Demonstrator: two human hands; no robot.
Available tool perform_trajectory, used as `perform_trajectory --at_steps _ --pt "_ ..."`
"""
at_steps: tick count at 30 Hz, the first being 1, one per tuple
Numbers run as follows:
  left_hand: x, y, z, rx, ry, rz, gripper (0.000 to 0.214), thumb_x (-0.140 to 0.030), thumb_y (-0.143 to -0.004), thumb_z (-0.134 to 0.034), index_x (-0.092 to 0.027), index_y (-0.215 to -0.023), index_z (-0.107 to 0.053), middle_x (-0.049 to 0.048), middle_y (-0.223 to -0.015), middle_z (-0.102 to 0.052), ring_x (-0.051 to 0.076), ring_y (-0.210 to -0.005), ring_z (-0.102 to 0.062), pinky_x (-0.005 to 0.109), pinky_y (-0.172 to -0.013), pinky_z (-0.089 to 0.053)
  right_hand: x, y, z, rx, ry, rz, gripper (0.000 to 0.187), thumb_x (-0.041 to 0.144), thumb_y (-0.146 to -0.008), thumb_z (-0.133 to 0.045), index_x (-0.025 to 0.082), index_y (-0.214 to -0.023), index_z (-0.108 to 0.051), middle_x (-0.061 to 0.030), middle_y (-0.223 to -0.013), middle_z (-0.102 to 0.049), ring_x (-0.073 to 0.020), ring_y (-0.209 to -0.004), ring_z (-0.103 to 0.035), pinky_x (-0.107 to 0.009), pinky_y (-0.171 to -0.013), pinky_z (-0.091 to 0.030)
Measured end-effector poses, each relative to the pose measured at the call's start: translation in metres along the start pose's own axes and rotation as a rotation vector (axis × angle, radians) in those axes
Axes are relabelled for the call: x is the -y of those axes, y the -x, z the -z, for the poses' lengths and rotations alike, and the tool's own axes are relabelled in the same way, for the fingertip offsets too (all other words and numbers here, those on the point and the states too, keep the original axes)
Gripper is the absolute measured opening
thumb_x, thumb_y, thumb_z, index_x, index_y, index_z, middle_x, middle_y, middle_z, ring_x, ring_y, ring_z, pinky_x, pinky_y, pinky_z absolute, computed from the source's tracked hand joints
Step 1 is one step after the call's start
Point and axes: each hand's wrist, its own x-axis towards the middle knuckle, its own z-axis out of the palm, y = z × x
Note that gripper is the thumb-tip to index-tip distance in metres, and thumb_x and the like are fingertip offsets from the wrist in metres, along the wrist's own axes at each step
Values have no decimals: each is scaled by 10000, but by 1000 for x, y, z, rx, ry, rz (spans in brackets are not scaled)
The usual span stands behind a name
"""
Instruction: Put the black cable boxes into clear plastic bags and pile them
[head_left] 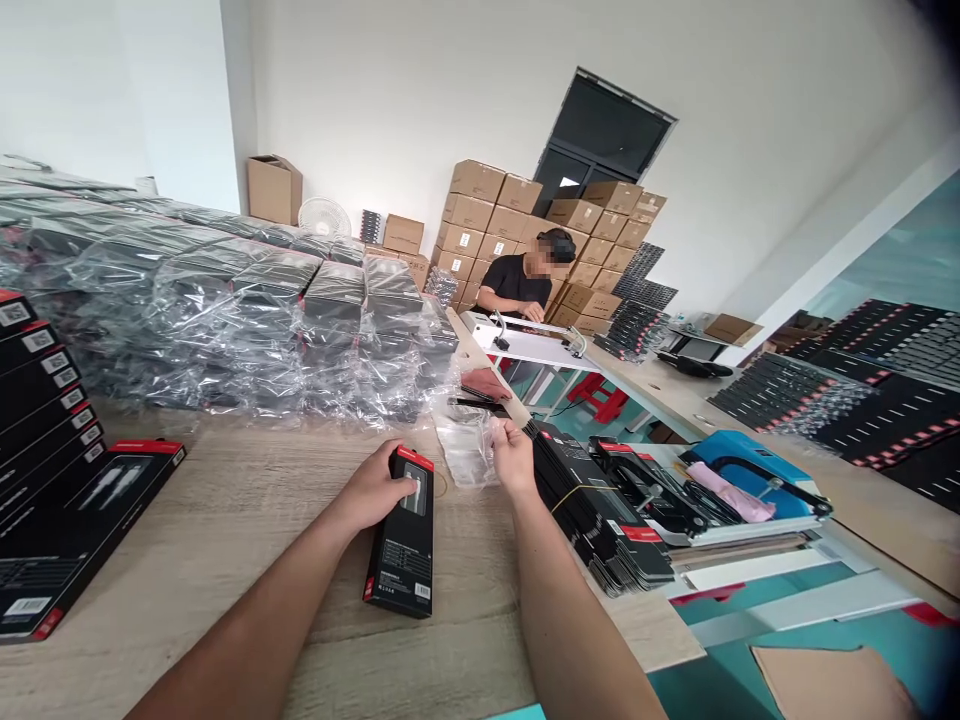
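My left hand (pixel 377 487) is closed around the upper part of a slim black box (pixel 405 560) with red ends and a small window. The box rests on or just above the wooden table, its lower end towards me. To the right, my right hand (pixel 513 457) pinches the edge of a clear plastic bag (pixel 469 455) that lies on the table. Beside that hand, flat black packages (pixel 581 490) with red ends are stacked, a yellow band across them.
Rows of plastic-wrapped black boxes (pixel 300 330) line the table's back left. More black boxes (pixel 60 480) stand stacked at the left edge. A co-worker (pixel 517 285) sits at another table (pixel 517 345). A blue-and-black tool (pixel 739 465) lies at the right.
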Motion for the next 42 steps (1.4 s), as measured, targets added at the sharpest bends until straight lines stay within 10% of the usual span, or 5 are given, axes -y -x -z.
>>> perform_trajectory --at_steps 10,19,31,38,42 --pt "-6 1 1 -36 -84 -90 226 -241 -719 -609 -221 -913 -722 40 -981 -655 155 -715 -615 277 -704 -476 42 13 11 -303 -146 231 284 431 -895 -468 186 -781 -552 8 -679 -549 -127 -614 -492 -260 -611 -406" --pt "-14 4 -2 -30 9 -123 399 -548 -738 -597 -169 -685 -711 65 -904 -681 207 -856 -614 279 -750 -448 70 40 -10 353 361 606 251 333 -944 -429 209 -787 -581 -33 -759 -581 -166 -730 -544 -273 -687 -404" --pt "-5 -2 -5 -30 28 20 252 -398 -686 -652 -156 -712 -718 18 -691 -670 140 -597 -559 245 -589 -406 56 42 -22 199 54 224 319 433 -913 -410 207 -704 -495 18 -620 -496 -134 -597 -456 -247 -592 -377" --pt "-30 8 47 -97 -199 29 456 -592 -717 -580 -161 -677 -723 52 -676 -681 184 -603 -594 255 -548 -387 38 47 -36 509 135 121 278 385 -876 -450 214 -661 -492 28 -576 -544 -139 -555 -495 -250 -578 -384" --pt "-44 16 57 -84 83 50 424 -565 -702 -617 -151 -726 -700 44 -633 -648 151 -534 -555 240 -513 -384 36 43 -31 526 136 127 293 404 -886 -431 214 -669 -482 34 -562 -538 -137 -538 -495 -244 -560 -379"
